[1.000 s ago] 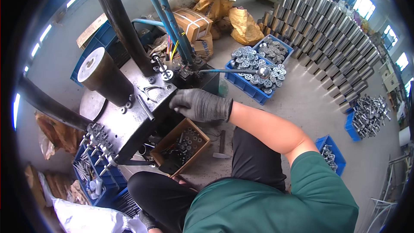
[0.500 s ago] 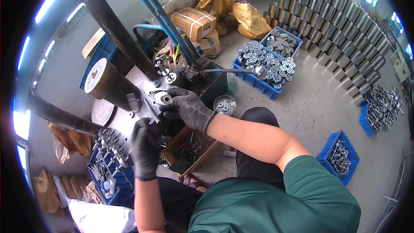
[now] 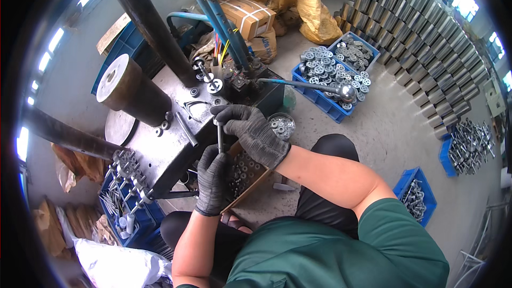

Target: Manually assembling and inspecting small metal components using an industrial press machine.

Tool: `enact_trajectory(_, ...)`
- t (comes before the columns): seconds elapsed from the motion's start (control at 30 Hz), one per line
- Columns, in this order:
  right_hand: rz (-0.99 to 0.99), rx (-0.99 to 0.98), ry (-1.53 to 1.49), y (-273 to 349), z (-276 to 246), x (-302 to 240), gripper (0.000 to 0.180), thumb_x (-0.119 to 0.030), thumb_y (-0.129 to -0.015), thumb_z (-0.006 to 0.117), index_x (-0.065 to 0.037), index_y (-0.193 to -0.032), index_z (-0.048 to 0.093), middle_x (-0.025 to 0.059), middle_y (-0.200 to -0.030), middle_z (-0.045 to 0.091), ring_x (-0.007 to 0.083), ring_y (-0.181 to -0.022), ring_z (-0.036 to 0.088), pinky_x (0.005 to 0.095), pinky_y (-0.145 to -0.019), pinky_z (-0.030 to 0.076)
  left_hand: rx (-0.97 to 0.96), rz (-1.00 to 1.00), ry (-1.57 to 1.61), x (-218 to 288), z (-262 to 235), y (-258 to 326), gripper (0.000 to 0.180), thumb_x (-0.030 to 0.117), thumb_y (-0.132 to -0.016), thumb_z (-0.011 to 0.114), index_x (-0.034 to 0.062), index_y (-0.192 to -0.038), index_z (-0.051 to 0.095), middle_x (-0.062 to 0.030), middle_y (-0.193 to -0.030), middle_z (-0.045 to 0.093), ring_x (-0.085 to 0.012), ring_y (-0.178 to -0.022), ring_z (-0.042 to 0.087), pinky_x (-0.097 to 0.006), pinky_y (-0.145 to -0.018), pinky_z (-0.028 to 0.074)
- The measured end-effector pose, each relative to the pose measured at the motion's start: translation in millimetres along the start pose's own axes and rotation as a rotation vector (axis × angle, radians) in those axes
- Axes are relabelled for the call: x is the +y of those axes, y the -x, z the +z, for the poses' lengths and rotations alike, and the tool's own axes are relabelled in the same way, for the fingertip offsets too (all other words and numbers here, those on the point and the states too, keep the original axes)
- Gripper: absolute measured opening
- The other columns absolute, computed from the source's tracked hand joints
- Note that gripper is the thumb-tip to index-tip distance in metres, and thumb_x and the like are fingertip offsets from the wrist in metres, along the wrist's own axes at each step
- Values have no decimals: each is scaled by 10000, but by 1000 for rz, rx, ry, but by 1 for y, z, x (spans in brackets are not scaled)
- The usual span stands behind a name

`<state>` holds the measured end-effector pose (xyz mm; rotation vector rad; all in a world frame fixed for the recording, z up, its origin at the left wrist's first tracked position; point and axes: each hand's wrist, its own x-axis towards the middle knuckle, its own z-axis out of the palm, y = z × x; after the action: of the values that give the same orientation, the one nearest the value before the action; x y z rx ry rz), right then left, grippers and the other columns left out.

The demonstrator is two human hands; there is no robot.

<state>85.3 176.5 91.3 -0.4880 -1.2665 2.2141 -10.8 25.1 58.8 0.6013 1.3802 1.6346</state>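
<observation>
Both my hands wear dark grey work gloves and meet at the front edge of a metal press table [image 3: 144, 152]. A slim metal shaft [image 3: 221, 137] stands nearly upright between them. My left hand [image 3: 212, 184] is closed round its lower end. At its top, my right hand [image 3: 255, 134] pinches with thumb and forefinger; whether a small part sits under those fingers is hidden. Just beyond, on the table, lie a metal tube [image 3: 186, 129], a bracket with curved arms [image 3: 195, 111] and small bearing rings [image 3: 159, 132].
Under my hands sits a cardboard box [image 3: 255, 184] of small rings. A steel bowl [image 3: 281, 126] holds more. A lever with a ball end [image 3: 346, 93] juts right, over a blue crate [image 3: 328, 108] of wheels. A thick press cylinder [image 3: 141, 93] stands at left.
My left hand has come right, away from the table top, and now grips the shaft. My right hand has left the round part's spot on the table; that part no longer shows there.
</observation>
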Motion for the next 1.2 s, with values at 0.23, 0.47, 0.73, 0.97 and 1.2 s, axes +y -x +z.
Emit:
enact_trajectory(0.23,8,57,-161,3,14,3,292,-162,-1004,601,-40,-1268,622,102,-1187,687,175,-1048,668,320,-929,549,-9,37,-98,4,-2,6,279,227,-965,646,48,-1177,622,20,-881,591,-50,-757,526,-207,-679,453)
enact_trajectory(0.47,24,-23,-144,6,22,11,275,-206,-1015,631,-10,-1209,640,113,-966,724,198,-909,705,323,-830,575,52,101,-48,-10,-9,8,316,260,-952,662,43,-1171,596,2,-852,599,-72,-704,538,-208,-603,436)
enact_trajectory(0.73,-30,-43,-19,20,27,13,404,-370,-1037,586,-41,-1271,591,120,-1033,722,169,-931,698,309,-852,562,-5,83,-59,4,-5,18,335,264,-976,660,36,-1218,623,10,-985,619,-63,-881,539,-228,-778,458)
enact_trajectory(0.97,-25,-82,-233,25,40,20,377,-290,-1034,536,-54,-1327,538,197,-1188,688,280,-1146,657,412,-1015,518,-16,104,-10,-3,-7,21,326,270,-998,662,43,-1226,613,-14,-989,646,-65,-862,583,-227,-752,489)
enact_trajectory(1.2,-152,-57,-5,24,36,33,404,-346,-1075,509,-36,-1334,530,190,-1184,689,248,-1115,672,377,-988,537,-35,125,-8,-1,-6,24,293,261,-1006,649,53,-1207,599,-8,-918,643,-55,-776,581,-213,-679,486)
